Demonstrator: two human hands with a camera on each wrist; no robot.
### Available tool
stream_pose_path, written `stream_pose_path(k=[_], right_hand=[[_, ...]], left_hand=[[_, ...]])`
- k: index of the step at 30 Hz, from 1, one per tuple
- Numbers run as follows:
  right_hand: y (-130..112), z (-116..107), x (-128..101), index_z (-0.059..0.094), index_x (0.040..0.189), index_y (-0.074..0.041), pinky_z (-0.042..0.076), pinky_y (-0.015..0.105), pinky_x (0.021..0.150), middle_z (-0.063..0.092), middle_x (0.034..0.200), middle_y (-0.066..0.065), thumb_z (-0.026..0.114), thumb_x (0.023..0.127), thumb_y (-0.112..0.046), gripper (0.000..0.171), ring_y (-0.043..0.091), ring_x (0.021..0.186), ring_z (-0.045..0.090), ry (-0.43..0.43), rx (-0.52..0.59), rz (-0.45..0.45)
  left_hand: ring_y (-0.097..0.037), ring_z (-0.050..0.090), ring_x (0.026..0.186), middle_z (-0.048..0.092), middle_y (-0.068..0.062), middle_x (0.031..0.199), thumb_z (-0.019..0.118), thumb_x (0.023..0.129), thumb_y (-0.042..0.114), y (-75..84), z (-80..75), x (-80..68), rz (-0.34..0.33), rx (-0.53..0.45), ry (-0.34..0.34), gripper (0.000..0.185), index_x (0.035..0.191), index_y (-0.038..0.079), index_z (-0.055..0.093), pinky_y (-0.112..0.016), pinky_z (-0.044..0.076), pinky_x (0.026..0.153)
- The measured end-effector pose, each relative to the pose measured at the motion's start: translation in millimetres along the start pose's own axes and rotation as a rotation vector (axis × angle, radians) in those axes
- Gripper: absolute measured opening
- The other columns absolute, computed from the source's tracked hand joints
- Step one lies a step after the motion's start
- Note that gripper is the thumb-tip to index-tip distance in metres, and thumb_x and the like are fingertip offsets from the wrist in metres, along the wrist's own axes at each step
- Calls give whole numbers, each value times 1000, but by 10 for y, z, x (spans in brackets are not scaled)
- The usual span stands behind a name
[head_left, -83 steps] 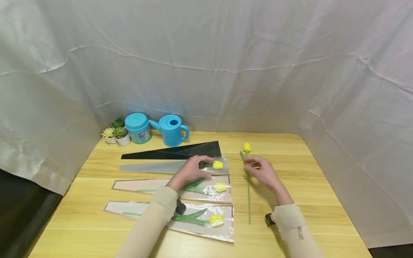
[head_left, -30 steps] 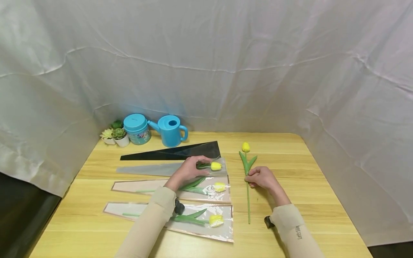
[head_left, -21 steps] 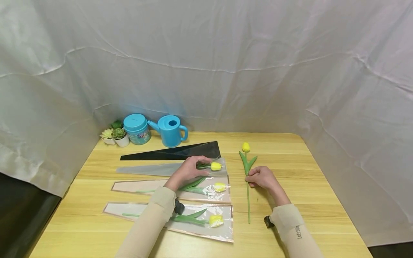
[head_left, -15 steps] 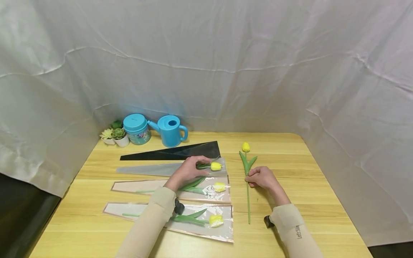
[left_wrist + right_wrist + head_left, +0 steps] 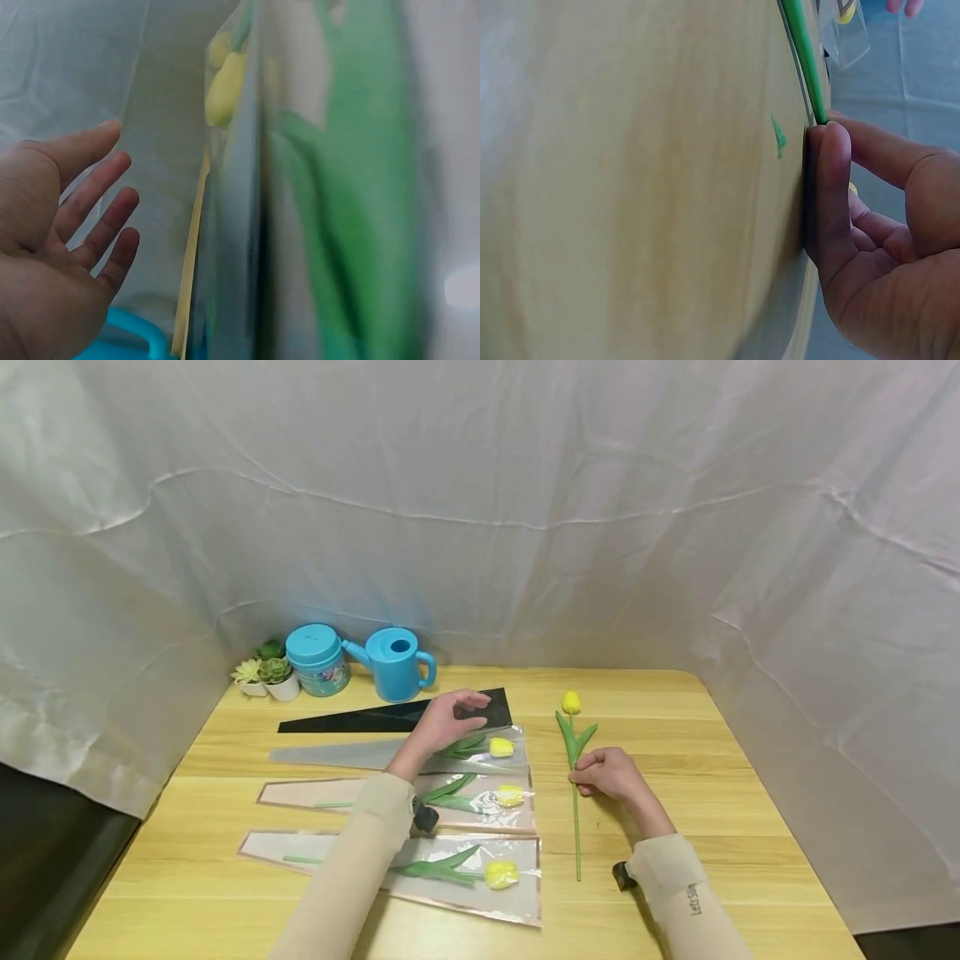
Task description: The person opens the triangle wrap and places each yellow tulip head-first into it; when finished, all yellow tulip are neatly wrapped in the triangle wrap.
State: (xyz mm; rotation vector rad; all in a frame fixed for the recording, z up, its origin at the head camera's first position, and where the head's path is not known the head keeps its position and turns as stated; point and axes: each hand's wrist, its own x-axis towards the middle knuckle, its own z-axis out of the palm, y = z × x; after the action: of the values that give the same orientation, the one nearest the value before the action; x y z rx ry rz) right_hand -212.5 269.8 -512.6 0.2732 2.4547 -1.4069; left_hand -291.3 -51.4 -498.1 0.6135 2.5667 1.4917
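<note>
So the left hand (image 5: 448, 720) is lifted off the table (image 5: 720, 793), fingers straight and a bit spread, palm facing down-ish, holding nothing. The left wrist view backs that up: open palm (image 5: 52, 247), fingers fanned out and relaxed, nothing between them. It hovers right over the wide end of the black sleeve (image 5: 390, 718), and just on the near side of it lies the grey sleeve (image 5: 337, 753) with a yellow tulip inside (image 5: 501, 747). Can't tell whether the fingertips actually brush the black sleeve or just float above it. The forearm runs back toward the body across two more clear sleeves (image 5: 480, 802), each with its own tulip tucked in.

The right hand (image 5: 611, 774) is down on the table with the fingers curled in, pinching the stem of the loose yellow tulip (image 5: 574, 752) just below the leaves. In the right wrist view the index fingertip (image 5: 832, 150) sits right against the green stem (image 5: 804, 60), knuckles pressed down on the wood. The flower head points away from the hand toward the back, and the rest of the stem runs back along the table past the hand toward the wrist.

Beyond the left hand, at the far corner, there's a blue watering can (image 5: 396, 663), a blue tin (image 5: 318, 658) and small succulent pots (image 5: 266, 677).
</note>
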Motion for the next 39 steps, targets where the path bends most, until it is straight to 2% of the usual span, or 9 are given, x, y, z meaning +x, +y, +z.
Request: stream_pose_path(k=[8,13,18,23,27,39], right_hand=[[0,-16,-8,68,103,7,60,26,65,73,85,11,79,90,-5,21,13,67,70,-24,33,14],[5,-19,-13,68,104,8,60,26,64,74,85,11,79,90,-5,22,13,67,70,-22,41,11],[8,-17,-2,69,103,8,59,26,63,75,83,11,79,89,-5,21,12,66,70,-18,45,9],[24,-10,16,70,101,9,59,25,62,74,81,10,79,89,-3,19,11,65,69,-18,50,7],[24,-12,19,70,101,8,59,25,62,74,81,10,79,89,-4,19,11,65,69,-18,45,4],[37,-25,2,71,101,7,58,24,63,74,81,10,79,90,-7,19,12,66,69,-33,15,-13]], left_hand=[[-29,63,124,70,-13,133,73,98,11,-45,76,416,-61,-69,30,35,133,15,68,-46,52,106],[-31,65,123,72,-14,129,73,96,6,-143,192,529,-83,-113,37,38,133,7,68,-44,56,100],[-31,65,122,73,-11,128,75,94,6,-262,287,531,-113,-107,42,38,132,7,69,-43,57,99],[-32,62,126,73,-9,128,78,93,7,-354,328,522,-134,-86,51,37,129,9,71,-49,51,106],[-32,63,125,75,-8,124,81,90,9,-382,346,529,-137,-40,80,36,125,11,74,-49,49,109],[-27,72,110,80,-8,111,79,91,10,-392,370,483,-149,-76,127,21,112,12,81,-36,60,89]])
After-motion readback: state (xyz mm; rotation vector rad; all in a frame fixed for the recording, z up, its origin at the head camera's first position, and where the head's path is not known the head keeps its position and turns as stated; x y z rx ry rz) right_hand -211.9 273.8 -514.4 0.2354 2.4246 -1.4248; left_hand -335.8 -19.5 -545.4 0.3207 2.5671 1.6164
